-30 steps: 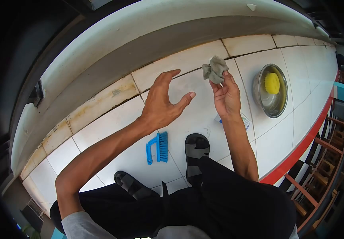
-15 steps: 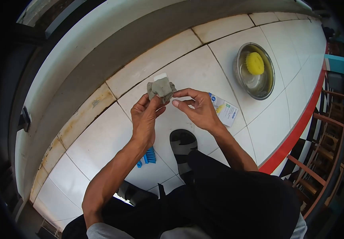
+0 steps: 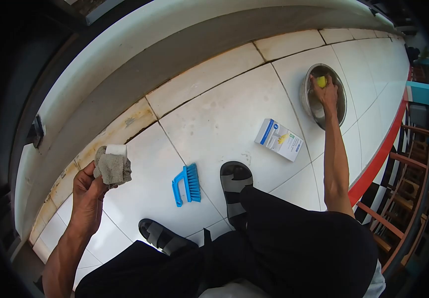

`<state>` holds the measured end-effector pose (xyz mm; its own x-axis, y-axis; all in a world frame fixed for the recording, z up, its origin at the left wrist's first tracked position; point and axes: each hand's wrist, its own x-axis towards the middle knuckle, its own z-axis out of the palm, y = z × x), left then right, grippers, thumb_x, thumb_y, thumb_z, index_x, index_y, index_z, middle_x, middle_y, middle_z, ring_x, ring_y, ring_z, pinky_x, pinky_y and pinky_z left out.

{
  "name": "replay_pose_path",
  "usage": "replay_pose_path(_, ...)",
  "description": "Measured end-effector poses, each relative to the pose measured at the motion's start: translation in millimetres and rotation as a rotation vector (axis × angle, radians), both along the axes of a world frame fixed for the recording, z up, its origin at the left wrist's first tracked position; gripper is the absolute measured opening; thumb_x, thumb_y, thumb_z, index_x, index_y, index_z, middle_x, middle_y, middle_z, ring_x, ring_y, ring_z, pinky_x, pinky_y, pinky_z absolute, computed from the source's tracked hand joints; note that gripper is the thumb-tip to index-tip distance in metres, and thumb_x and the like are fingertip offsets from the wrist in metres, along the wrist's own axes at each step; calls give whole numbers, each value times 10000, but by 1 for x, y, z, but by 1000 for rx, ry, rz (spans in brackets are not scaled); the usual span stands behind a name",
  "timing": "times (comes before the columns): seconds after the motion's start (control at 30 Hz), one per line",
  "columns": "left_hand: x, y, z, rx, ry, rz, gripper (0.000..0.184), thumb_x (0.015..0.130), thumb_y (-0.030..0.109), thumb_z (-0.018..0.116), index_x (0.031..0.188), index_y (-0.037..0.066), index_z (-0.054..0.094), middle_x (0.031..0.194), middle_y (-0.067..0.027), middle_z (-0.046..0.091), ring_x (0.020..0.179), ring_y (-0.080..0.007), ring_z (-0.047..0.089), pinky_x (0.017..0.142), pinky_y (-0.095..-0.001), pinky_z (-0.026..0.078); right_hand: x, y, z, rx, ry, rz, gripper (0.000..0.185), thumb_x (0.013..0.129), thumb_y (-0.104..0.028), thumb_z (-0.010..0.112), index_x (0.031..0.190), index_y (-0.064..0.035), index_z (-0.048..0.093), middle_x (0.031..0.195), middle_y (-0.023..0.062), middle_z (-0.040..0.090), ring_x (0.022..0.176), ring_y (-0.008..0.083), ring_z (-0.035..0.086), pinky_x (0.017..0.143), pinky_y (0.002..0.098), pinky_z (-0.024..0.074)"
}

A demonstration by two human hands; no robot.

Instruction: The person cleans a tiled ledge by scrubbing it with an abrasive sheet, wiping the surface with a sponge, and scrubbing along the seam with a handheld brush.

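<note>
My left hand [image 3: 88,191] is closed on a crumpled grey cloth [image 3: 112,169], with a white block [image 3: 116,150] showing at the cloth's top edge. Over at the right, my right hand [image 3: 326,93] reaches into a round metal bowl [image 3: 344,107]. Its fingers are around a yellow sponge [image 3: 321,82], which they partly cover. A blue brush [image 3: 192,183] with a handle lies on the white tiles between my two arms. The white and blue box [image 3: 280,140] rests on the floor below and left of the bowl.
A low curved wall [image 3: 174,54] borders the tiled floor [image 3: 214,124] at the top and left. My sandalled feet [image 3: 236,186] are at the bottom centre. Past a red edge [image 3: 379,159] on the right stand wooden furniture pieces behind a dark rail.
My left hand has carried the cloth and white block leftwards. My right hand has left the cloth, moved to the bowl and closed round the sponge. The box and brush are now fully uncovered.
</note>
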<state>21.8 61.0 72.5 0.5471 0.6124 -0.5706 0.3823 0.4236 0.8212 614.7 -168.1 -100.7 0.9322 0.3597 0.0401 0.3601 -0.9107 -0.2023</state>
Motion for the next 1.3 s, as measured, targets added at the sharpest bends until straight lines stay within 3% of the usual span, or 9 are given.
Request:
replay_pose_path(0.1,-37,4,-5,13,-14,55,482,914,455,638,1208,74,616,1049,-15,678,904,-111,609,841,-294,464,27,-25,-36,34,86,104,864,754,-652,648,1437,-166,437,1189,346,570,1180,518,504,997,543,419)
replay_pose_path(0.17,-48,7,-9,6,-26,82,485,914,486,627,1196,91,620,1061,-20,660,923,-124,593,835,-304,462,10,-18,-17,-61,48,65,796,780,-589,641,1414,-140,467,1182,306,605,1164,477,545,986,513,439)
replay_pose_path(0.33,-64,13,-19,52,9,216,556,883,506,651,1210,58,621,1012,-40,690,882,-126,619,819,-294,476,6,-36,-15,150,106,177,567,822,-411,637,1287,-90,600,1112,243,671,1075,397,638,924,433,494)
replay_pose_path(0.5,-69,22,-27,15,-23,111,519,930,508,597,1241,92,594,1074,-24,643,934,-136,568,847,-307,433,-32,-26,24,36,16,206,589,848,-438,633,1252,-11,612,1063,248,685,1017,372,669,871,406,516)
replay_pose_path(0.63,-66,20,-29,-21,-27,94,547,928,517,595,1247,73,590,1073,-29,646,920,-135,577,846,-311,442,-32,18,96,443,239,35,649,848,-512,611,1247,0,625,974,209,698,923,270,676,794,389,528)
replay_pose_path(0.7,-63,19,-34,-50,-46,96,565,920,522,603,1243,59,589,1069,-34,649,919,-134,580,846,-312,449,-24,61,113,358,235,144,662,838,-521,611,1236,7,624,985,203,700,934,277,679,798,382,523)
replay_pose_path(0.83,-57,16,-31,-64,-73,166,461,897,417,648,1161,40,641,987,-56,703,847,-125,630,800,-278,484,21,156,44,-43,-18,356,609,828,-450,628,1208,26,600,1049,228,690,1015,373,663,890,423,502)
replay_pose_path(1.0,-81,12,-27,-123,-90,295,446,879,346,651,1164,3,634,986,-85,706,849,-150,655,815,-298,515,15,210,-59,-192,-1,380,420,843,-310,595,1115,9,627,1098,275,657,1057,411,638,900,465,511)
replay_pose_path(1.3,-116,24,-32,-229,-200,432,479,848,346,681,1152,-20,619,1033,-132,690,900,-189,666,843,-342,536,-240,244,-44,-96,88,511,210,805,-80,572,956,60,615,891,265,677,888,448,666,783,514,536)
